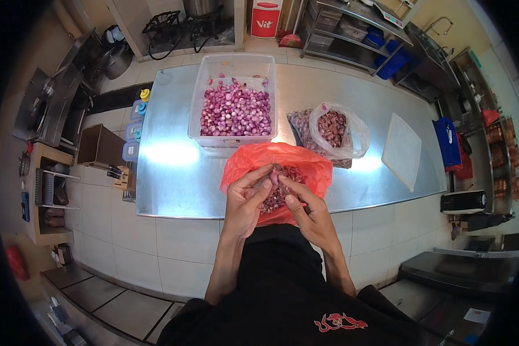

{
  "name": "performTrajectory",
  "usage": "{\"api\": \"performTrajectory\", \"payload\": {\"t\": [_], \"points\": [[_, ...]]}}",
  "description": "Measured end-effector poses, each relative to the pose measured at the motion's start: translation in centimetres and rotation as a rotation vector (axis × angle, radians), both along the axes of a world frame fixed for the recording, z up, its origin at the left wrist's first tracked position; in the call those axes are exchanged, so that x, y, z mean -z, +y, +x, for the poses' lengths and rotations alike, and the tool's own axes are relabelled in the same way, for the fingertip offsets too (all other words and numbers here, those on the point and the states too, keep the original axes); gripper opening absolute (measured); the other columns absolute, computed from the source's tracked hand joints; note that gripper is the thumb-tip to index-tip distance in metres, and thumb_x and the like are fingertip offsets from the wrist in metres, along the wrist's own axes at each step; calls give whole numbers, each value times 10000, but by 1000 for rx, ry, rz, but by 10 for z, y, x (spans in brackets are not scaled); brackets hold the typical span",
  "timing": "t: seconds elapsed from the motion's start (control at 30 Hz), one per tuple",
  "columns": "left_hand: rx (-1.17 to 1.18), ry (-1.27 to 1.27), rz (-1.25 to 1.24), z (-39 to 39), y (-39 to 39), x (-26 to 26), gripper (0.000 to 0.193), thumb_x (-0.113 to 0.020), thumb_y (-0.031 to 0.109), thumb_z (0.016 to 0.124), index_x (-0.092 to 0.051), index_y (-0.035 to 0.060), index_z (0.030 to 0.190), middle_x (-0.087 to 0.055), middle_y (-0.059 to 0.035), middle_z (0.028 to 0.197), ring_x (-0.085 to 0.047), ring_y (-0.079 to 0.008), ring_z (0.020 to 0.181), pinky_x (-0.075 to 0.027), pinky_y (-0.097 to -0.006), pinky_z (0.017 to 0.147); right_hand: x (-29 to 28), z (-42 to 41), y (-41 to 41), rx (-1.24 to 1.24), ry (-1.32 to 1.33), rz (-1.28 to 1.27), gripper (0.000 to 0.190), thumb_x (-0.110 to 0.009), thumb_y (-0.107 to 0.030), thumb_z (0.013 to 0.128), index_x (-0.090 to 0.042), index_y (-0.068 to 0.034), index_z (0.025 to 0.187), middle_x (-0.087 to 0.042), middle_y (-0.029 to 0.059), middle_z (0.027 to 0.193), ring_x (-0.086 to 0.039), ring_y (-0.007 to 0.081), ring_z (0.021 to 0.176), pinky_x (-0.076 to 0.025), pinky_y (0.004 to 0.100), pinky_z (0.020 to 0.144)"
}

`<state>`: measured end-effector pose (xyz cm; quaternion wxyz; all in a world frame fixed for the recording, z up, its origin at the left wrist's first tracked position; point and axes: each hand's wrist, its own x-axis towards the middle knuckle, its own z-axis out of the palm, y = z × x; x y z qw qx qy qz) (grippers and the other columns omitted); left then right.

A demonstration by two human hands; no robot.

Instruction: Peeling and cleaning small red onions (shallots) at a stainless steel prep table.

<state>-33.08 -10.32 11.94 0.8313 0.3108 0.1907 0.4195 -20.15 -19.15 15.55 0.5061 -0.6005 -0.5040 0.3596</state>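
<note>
My left hand (247,200) pinches a shallot (274,176) between thumb and fingers. My right hand (306,206) meets it from the other side, fingertips at the shallot; a thin dark thing, perhaps a small knife, lies along its fingers. Both hands are over a red plastic bag (318,166), open at the top, with shallot skins or trimmings (277,202) inside. Beyond the bag stands a clear plastic tub (233,139) holding many peeled purple shallots (235,110). To its right, an open clear plastic bag (359,129) contains brownish-red unpeeled shallots (332,127).
The stainless steel table (177,186) runs across in front of me. A white cutting board (402,151) lies at its right. Lidded plastic containers (132,132) and a knife block (121,178) stand off the left edge, near a brown bin (96,146).
</note>
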Motion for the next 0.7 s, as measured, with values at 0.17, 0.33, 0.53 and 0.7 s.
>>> {"api": "performTrajectory", "payload": {"t": [0.17, 0.33, 0.53, 0.7], "points": [[-25, -4, 4, 1, -1, -1, 345, -550, -15, 930, -525, -43, 1273, -594, -150, 1232, -592, -179, 1112, -480, -292, 978, -4, -6, 1, 38, -10, 20, 317, -511, -93, 972, -550, 16, 1267, -603, 138, 1250, -562, 211, 1163, -409, 300, 1001], [-19, -3, 9, 2, -2, -3, 341, -545, -17, 931, -528, -39, 1271, -596, -148, 1229, -594, -184, 1109, -486, -306, 973, -3, -10, 0, 93, 5, 31, 302, -507, -79, 971, -564, 21, 1250, -607, 145, 1245, -551, 210, 1182, -400, 300, 1012], [-41, -9, 0, 4, -4, -4, 362, -563, -51, 907, -531, -40, 1268, -601, -151, 1217, -596, -184, 1102, -485, -312, 974, -1, -8, 1, 100, -13, 63, 296, -497, -61, 971, -567, 20, 1247, -616, 146, 1231, -558, 207, 1171, -405, 299, 1008], [-62, 37, 29, 4, -5, -4, 379, -591, -63, 885, -533, -48, 1259, -611, -156, 1195, -593, -186, 1103, -483, -314, 973, -1, -9, 2, 124, -80, 100, 295, -508, -55, 957, -585, -7, 1238, -630, 165, 1194, -612, 260, 1101, -462, 316, 935]]}}
